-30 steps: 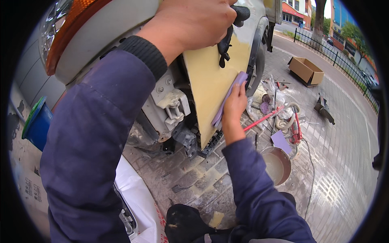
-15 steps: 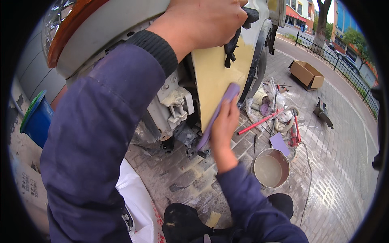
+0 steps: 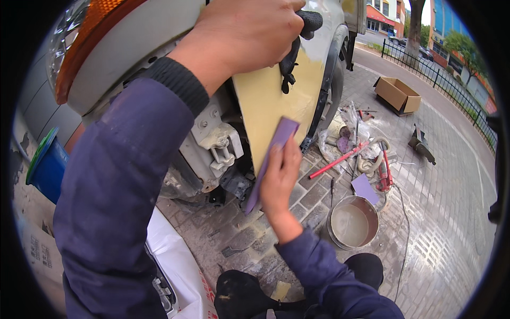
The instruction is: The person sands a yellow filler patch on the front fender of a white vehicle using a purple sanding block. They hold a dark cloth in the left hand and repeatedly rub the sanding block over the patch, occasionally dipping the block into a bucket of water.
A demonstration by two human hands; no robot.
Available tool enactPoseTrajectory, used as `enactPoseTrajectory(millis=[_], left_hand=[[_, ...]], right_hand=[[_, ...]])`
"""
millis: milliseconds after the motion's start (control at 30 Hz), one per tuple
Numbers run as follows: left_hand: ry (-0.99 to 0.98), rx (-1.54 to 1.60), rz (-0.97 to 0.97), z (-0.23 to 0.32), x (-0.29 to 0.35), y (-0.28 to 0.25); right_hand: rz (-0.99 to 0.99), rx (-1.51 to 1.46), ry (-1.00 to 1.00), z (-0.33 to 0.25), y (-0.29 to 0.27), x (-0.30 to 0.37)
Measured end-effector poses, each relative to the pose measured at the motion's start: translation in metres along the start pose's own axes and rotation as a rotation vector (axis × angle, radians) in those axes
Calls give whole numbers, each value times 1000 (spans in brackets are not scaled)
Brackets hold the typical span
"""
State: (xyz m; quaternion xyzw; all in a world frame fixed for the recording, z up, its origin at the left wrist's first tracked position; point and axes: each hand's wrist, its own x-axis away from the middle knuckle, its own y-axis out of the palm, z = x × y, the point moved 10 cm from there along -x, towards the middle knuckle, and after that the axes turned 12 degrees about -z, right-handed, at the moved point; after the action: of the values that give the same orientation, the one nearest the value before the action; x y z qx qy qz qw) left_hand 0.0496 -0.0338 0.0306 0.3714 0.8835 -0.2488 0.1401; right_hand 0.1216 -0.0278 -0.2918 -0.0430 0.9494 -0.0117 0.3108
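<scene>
At the upper middle, my left hand [image 3: 247, 34] is closed around a limp black glove [image 3: 288, 64] and sits against the top of a vehicle's body panel [image 3: 260, 101]. Pale yellow filler covers that panel; its upper part lies behind my left hand. Lower down, my right hand [image 3: 281, 178] grips a long, flat sanding block [image 3: 282, 132] with a purple face. The block lies slantwise against the panel's lower part. Left of the panel, a bare metal bracket [image 3: 220, 149] is exposed beneath the headlight [image 3: 74, 42].
A metal bucket of cloudy water [image 3: 350, 226] stands at right, with a purple sandpaper sheet [image 3: 365, 189] beside it. Behind lie a red-handled tool [image 3: 338, 160], plastic wrap and a cardboard box [image 3: 397, 95]. A blue bin [image 3: 48, 167] and white sack [image 3: 178, 260] stand left.
My right hand and the sanding block have shifted slightly left and down along the panel. The view has turned a little; my left hand still holds the glove at the top.
</scene>
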Motion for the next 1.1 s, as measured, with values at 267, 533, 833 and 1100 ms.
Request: enactPoseTrajectory(millis=[267, 533, 833, 1100], left_hand=[[13, -7, -47, 2, -3, -1], [21, 1, -29, 5, -4, -4], [3, 31, -41, 4, -5, -8], [24, -43, -64, 10, -6, -2]], right_hand=[[126, -289, 162, 85, -10, -89], [21, 34, -204, -18, -3, 8], [71, -231, 278, 119, -7, -94], [126, 52, -134, 57, -14, -63]])
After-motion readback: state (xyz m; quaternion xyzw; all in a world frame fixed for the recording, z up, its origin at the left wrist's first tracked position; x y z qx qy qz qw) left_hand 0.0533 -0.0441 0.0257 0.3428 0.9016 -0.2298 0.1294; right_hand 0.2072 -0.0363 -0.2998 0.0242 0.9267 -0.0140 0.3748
